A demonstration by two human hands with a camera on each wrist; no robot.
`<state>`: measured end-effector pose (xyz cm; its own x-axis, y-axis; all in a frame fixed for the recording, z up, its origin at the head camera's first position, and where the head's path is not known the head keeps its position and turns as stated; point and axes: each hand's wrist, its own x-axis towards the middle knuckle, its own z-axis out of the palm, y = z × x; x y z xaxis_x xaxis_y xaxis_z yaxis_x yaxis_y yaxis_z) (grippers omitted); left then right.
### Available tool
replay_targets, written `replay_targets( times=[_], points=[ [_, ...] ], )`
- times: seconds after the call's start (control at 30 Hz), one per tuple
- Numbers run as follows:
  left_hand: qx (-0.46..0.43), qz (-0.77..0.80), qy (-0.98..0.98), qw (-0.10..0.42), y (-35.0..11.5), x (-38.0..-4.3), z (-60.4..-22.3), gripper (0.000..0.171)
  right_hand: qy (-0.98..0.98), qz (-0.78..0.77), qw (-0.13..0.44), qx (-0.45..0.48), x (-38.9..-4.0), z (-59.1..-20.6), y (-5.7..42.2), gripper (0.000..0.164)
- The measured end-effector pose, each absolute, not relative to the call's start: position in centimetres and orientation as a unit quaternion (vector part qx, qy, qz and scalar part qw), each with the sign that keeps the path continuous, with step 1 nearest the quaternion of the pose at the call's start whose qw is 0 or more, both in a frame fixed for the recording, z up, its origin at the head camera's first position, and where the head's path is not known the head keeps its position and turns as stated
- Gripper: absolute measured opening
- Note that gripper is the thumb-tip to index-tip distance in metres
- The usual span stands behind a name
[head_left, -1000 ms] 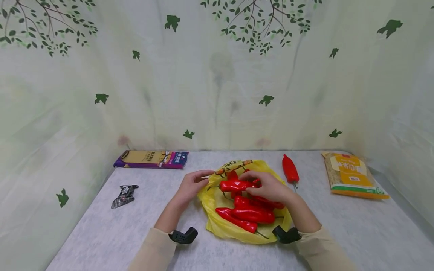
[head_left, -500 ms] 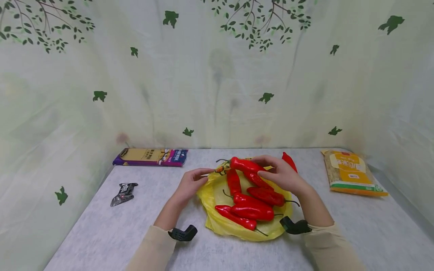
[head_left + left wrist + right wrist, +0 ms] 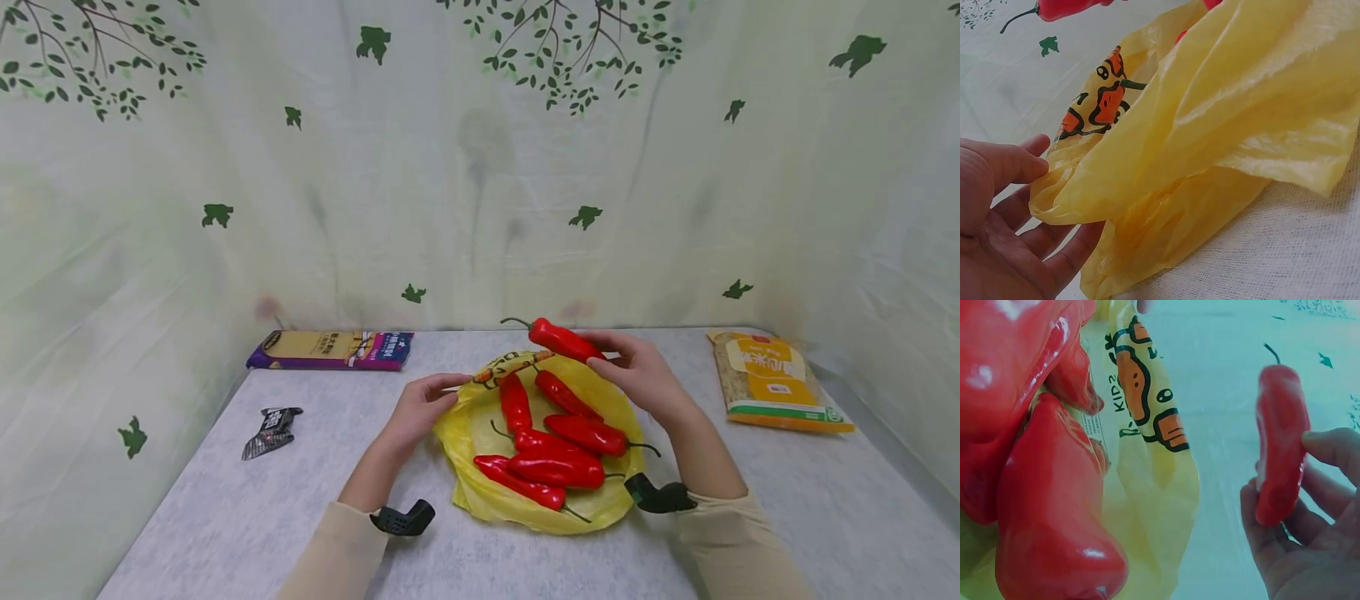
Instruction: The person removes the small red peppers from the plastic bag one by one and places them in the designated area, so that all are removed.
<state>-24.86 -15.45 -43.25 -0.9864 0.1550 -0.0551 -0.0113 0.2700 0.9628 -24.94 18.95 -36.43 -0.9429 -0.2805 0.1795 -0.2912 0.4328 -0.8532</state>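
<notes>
A yellow plastic bag (image 3: 468, 483) lies spread with its mouth open on the table, several red peppers (image 3: 557, 471) inside it. My left hand (image 3: 422, 410) pinches the bag's left edge; in the left wrist view thumb and fingers meet at the folded yellow plastic (image 3: 1060, 200). Beyond the bag's far right edge, my right hand (image 3: 639, 375) holds one red pepper (image 3: 558, 337) raised, its green stem pointing left. The right wrist view shows this pepper (image 3: 1282, 444) between thumb and fingers, apart from the bag's printed rim (image 3: 1166, 425).
At the back left lies a purple-and-tan packet (image 3: 330, 350). A small black wrapper (image 3: 273, 432) is nearer on the left. An orange grain bag (image 3: 780, 383) lies at the back right. A patterned curtain (image 3: 480, 208) stands behind the table.
My right hand has lifted the red pepper out of the bag and carried it up and right past the far rim. The left hand has stayed at the bag's edge.
</notes>
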Motion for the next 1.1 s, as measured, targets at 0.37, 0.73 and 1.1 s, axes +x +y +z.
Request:
replay_targets(
  times=[0.37, 0.73, 1.1],
  points=[
    [0.041, 0.606, 0.791, 0.067, -15.3, -24.8, -43.2, 0.032, -0.821, 0.566, 0.06, 0.042, -25.1, -36.0, 19.7, 0.048],
    [0.038, 0.605, 0.792, 0.068, -15.3, -24.6, -43.2, 0.032, -0.799, 0.597, 0.076, 0.011, -25.5, -36.3, 20.7, 0.048],
    [0.038, 0.606, 0.791, 0.069, -15.3, -24.7, -43.3, 0.032, -0.781, 0.615, 0.087, -0.057, -25.9, -36.5, 22.5, 0.053]
  ],
)
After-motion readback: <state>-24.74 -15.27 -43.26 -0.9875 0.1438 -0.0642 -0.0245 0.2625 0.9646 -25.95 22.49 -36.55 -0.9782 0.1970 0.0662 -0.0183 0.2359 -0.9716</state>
